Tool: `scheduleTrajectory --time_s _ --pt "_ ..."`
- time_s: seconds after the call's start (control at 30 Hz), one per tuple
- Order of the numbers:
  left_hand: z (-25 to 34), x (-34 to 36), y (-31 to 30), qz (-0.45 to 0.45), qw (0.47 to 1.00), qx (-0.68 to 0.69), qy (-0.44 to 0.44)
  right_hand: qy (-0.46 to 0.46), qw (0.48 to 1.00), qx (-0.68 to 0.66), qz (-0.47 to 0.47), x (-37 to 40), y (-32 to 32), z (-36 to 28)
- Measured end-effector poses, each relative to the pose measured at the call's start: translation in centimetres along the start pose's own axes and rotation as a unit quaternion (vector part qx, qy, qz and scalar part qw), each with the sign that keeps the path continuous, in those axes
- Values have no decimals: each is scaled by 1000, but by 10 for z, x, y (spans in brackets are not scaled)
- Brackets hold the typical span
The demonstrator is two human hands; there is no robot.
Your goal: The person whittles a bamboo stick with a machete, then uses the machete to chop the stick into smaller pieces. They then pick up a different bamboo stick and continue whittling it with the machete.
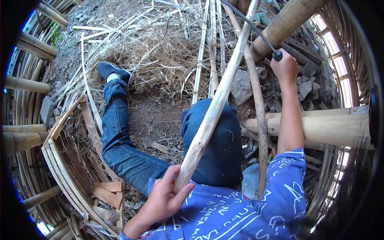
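My left hand (pixel 170 196) is closed round the lower end of a pale, peeled wooden pole (pixel 216 106). The pole slants up and away across my bent knee (pixel 212 136) to the top of the view. On the right, my arm is stretched forward and my right hand (pixel 285 67) is wrapped round the black handle of a long, thin-bladed knife (pixel 259 34). Its dark blade runs up and to the left, crossing the pole's far part in this view. The handle is mostly hidden in the fist.
Shavings and fibres (pixel 160 60) litter the dirt ground ahead. A thin, bark-covered stick (pixel 259 108) lies to the pole's right. Thick bamboo posts (pixel 336 127) jut in from the right, with stones (pixel 242 87) nearby. Bent split strips (pixel 66 176) and wood offcuts (pixel 109 194) lie at left.
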State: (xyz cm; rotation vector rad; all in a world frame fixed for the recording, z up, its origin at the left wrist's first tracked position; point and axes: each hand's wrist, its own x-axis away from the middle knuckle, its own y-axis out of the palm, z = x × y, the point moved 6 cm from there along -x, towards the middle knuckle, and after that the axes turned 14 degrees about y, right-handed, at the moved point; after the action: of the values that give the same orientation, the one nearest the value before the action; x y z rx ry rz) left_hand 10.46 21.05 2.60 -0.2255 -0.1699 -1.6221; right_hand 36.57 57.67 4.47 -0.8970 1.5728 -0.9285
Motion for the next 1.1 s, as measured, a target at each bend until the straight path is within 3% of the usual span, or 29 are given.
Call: scheduleTrajectory --time_s 0.13,0.2,0.33,0.4,0.5,0.6,1.0,1.07,1.1 --pt "2 -4 4 -6 1000 6 -6 12 999 -29 -26 13 2 -14" --pt "-3 -2 8 -7 996 68 -58 -4 998 -36 -47 29 0 -23" --pt "5 -8 4 -6 996 70 -62 -76 989 -106 -65 80 -18 -41" --pt "3 -11 3 14 979 164 -125 -126 974 -161 -94 112 -34 -52" --pt "7 -24 4 1 981 176 -87 -215 943 -211 -141 149 -62 -69" --pt "9 -27 5 -21 981 178 -73 -261 945 -147 -128 153 -68 -67" --pt "11 -27 8 -17 973 214 -80 -244 958 -118 -96 112 -38 -60" --pt "9 -24 7 -16 972 223 -78 -205 974 -74 -62 98 -32 -54" --pt "8 -22 5 -16 972 222 -79 -151 983 -41 -90 83 -23 -44"
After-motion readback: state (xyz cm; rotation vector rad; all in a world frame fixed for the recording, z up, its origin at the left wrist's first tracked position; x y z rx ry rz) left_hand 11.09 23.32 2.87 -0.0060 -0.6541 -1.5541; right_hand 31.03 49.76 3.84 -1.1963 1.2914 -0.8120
